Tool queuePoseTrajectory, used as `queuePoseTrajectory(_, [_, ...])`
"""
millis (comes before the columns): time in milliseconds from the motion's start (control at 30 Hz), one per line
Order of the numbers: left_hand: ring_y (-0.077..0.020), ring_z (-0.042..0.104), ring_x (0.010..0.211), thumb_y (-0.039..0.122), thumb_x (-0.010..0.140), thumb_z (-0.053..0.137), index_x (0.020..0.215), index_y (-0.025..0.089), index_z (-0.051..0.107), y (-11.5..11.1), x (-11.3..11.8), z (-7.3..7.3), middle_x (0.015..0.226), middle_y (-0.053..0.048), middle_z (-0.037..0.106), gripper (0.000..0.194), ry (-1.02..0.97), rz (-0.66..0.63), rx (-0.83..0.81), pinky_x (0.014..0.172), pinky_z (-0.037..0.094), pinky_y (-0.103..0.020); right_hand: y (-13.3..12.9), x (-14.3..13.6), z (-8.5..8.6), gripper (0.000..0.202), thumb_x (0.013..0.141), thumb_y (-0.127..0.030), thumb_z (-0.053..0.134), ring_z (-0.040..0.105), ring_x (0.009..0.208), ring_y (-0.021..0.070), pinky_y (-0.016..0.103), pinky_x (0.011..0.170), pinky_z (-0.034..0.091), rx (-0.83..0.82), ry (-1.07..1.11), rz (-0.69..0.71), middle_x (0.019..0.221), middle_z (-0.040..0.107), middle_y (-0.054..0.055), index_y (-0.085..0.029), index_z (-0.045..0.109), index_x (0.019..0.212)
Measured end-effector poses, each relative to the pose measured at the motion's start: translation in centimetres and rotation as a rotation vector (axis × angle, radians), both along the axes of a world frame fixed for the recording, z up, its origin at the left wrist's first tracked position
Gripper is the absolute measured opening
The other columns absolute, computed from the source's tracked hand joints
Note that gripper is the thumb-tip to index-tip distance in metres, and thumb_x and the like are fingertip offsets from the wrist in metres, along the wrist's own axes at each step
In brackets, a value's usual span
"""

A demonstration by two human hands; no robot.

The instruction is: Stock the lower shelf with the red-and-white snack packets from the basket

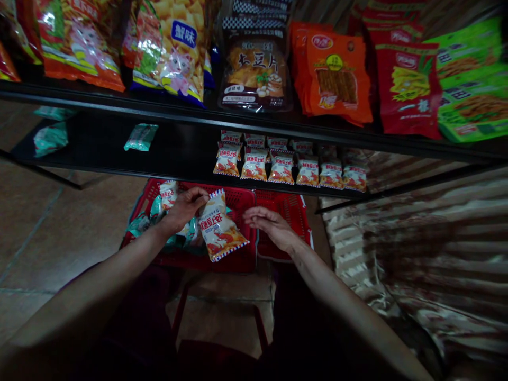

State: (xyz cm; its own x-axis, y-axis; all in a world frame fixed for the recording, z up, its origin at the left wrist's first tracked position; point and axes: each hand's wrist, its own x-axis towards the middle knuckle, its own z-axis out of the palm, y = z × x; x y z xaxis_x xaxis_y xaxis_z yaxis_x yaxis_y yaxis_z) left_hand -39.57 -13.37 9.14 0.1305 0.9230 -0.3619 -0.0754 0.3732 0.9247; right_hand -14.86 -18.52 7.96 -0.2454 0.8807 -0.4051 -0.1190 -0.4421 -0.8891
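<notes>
My left hand [186, 207] pinches the upper left corner of a white and orange snack bag [220, 228] with a striped edge. The bag hangs tilted above a red plastic basket [246, 260]. To the right of the bag, my right hand [272, 225] holds nothing, its fingers stretched toward the bag but apart from it. Under my left hand, teal snack bags [138, 224] and another white snack bag [168, 194] lie in the basket.
A second red basket [305, 233] adjoins on the right. Small white bags [254, 164] stand in rows on the lower black shelf [178, 153], with a teal packet [141, 137] farther left. Larger snack bags [169, 53] fill the upper shelf. Striped cloth [357, 248] hangs at right.
</notes>
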Motion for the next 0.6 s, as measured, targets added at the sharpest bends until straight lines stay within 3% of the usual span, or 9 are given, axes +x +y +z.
queuePoseTrajectory(133, [-0.0075,0.044,0.048,0.014,0.07,0.067,0.065,0.019,0.065,-0.8,1.0,-0.8,0.056,0.003,0.055,0.007,0.044,-0.205,0.045,0.047,0.033,-0.019,0.2,-0.4,-0.4,0.03,0.068,-0.041,0.074,0.064,0.078,0.0114,0.025,0.075,0.048,-0.053,0.025,-0.143,0.089,0.071,0.002,-0.024,0.071,0.092])
queuePoseTrajectory(333, [-0.0079,0.042,0.047,0.017,0.072,0.064,0.064,0.02,0.065,-1.7,3.0,-1.0,0.054,0.003,0.053,0.008,0.103,-0.354,0.082,0.044,0.031,-0.019,-0.3,-2.4,-0.3,0.03,0.054,-0.038,0.082,0.059,0.064,0.0092,0.023,0.064,0.047,-0.075,0.041,-0.132,0.071,0.068,-0.003,-0.021,0.071,0.077])
queuePoseTrajectory(467, [-0.0075,0.042,0.047,0.018,0.071,0.066,0.067,0.019,0.067,-1.7,3.7,-0.8,0.057,0.001,0.058,0.004,0.111,-0.302,0.076,0.044,0.032,-0.019,-0.4,-2.4,-0.5,0.026,0.052,-0.036,0.083,0.057,0.06,0.009,0.023,0.06,0.045,-0.074,-0.002,-0.191,0.066,0.067,-0.003,-0.02,0.07,0.068])
queuePoseTrajectory(600, [-0.0118,0.059,0.069,0.02,0.069,0.07,0.085,0.02,0.068,-1.5,3.8,-0.8,0.081,-0.002,0.068,0.016,0.039,-0.081,0.019,0.06,0.045,-0.02,-0.1,-1.7,-0.9,0.027,0.05,-0.034,0.083,0.061,0.064,0.0104,0.024,0.061,0.047,-0.134,-0.012,-0.376,0.069,0.069,-0.001,-0.02,0.07,0.068])
